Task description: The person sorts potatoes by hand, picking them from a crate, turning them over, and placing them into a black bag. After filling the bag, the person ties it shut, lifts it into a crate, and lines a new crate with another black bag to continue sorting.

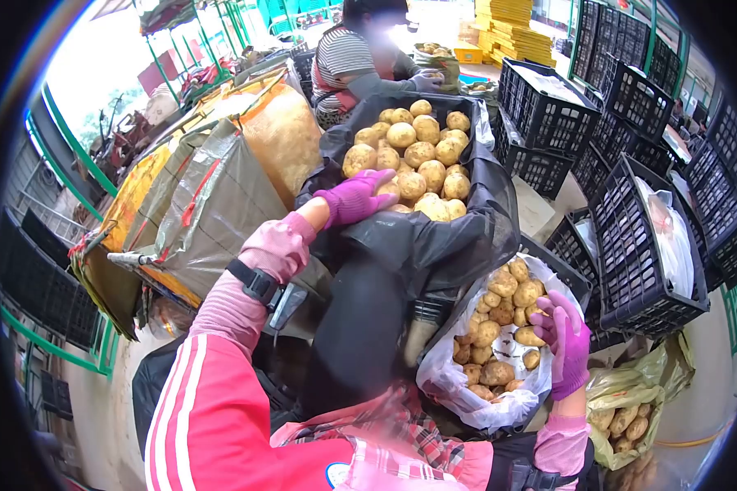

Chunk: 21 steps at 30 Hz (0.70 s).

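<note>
crates [630, 255] stand right of the heaped potatoes [420, 154], bulky sacks [225, 192] left.

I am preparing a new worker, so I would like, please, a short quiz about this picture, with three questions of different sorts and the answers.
1. Multiple choice: the left hand is at the potatoes in which place?
A) the yellow-green bag
B) the black-lined container
C) the sack near the co-worker

2. Fill in: the right hand is beside other potatoes that lie in ____ plastic.

3. True or false: both of the wearer's hands are bare.

Key: 1. B. 2. white. 3. False; both hands wear purple-pink gloves.
</note>
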Tool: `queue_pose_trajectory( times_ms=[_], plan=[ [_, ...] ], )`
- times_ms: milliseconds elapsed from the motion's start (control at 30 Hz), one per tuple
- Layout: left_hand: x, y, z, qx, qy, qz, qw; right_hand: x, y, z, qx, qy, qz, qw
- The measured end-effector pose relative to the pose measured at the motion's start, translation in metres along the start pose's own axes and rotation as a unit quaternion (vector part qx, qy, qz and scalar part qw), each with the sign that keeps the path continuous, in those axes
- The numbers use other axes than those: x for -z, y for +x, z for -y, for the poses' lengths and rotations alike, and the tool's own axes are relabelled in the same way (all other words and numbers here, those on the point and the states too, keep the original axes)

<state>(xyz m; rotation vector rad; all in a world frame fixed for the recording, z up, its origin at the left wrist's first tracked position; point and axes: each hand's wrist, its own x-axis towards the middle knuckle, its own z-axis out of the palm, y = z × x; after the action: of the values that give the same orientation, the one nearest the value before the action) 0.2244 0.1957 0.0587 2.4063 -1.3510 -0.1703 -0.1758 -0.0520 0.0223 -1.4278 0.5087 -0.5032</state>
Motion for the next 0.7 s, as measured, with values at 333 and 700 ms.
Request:
queue_pose_trajectory(
  times_ms=[333, 700],
  plan=[
    [-0.001, 0.025, -0.021, 0.020, -0.032, 0.002, 0.999, -0.001, 0.002, 0.001, 0.003, -0.017, 0.000, 1.000],
    [-0.033, 0.081, 0.031, -0.315, 0.235, -0.032, 0.919, 0.008, -0.003, 0.004, 0.018, -0.009, -0.032, 0.999]
  ],
)
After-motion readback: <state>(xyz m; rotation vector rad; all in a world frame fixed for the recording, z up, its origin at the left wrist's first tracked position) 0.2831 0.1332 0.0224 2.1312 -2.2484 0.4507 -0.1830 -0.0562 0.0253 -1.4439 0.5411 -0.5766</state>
